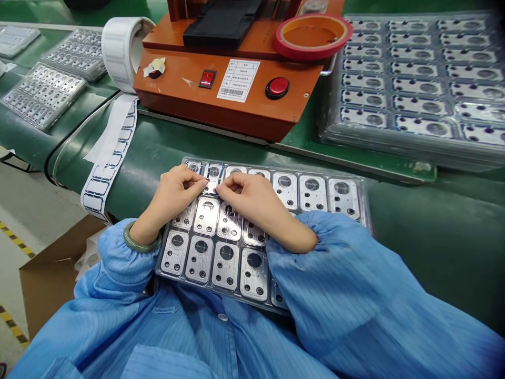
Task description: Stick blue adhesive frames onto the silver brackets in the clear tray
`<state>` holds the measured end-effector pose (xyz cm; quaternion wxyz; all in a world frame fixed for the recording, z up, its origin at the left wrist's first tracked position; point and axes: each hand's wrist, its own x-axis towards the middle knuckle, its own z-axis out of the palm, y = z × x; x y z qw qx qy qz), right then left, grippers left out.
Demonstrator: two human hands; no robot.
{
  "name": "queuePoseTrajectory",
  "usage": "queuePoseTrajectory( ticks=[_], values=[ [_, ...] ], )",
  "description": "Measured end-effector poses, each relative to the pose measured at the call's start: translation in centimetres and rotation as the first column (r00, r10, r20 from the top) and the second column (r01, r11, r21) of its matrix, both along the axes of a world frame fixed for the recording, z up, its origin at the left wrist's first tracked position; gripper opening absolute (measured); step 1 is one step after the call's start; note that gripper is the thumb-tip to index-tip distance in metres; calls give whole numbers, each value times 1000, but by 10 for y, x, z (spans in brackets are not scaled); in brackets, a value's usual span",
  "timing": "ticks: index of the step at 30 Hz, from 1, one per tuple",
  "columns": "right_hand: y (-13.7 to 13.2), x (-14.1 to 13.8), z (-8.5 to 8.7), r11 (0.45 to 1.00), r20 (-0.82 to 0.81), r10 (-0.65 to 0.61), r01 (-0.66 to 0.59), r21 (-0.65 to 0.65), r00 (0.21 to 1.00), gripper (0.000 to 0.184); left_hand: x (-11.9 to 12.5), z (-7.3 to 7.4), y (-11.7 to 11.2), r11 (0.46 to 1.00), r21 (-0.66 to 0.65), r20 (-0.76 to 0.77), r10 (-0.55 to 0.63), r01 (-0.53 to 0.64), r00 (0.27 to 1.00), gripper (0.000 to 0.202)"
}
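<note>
A clear plastic tray (365, 210) of silvery metal plates lies on the green surface before me, its near edge close to my body. My left hand (175, 192) and my right hand (244, 192) meet over the back row. Thumb and forefinger are pinched on each, at the lower corners of the second plate (213, 173) from the left. Along this plate's edges runs a thin blue adhesive frame (205, 171), which both fingertips appear to grip; the fingers partly hide it. Some plates in the middle row are covered by my right hand and forearm.
An orange machine (213, 118) with red buttons stands behind the tray, a roll of red tape (313, 50) on top. Left of it, a label roll (122, 52) trails a strip of blue frames (97, 192). Stacked trays (394, 137) sit at right; a cardboard box (51, 279) is at lower left.
</note>
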<state>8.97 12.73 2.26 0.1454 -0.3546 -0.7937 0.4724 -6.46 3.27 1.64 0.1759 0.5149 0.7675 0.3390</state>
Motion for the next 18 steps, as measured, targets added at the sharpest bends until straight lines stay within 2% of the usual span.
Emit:
queuePoseTrajectory(
  ticks=[18],
  values=[
    [0,-1,-1,999,38,-1,-1,54,999,17,-1,-3,1,1000,19,-5,-11,11,1000,13]
  ],
)
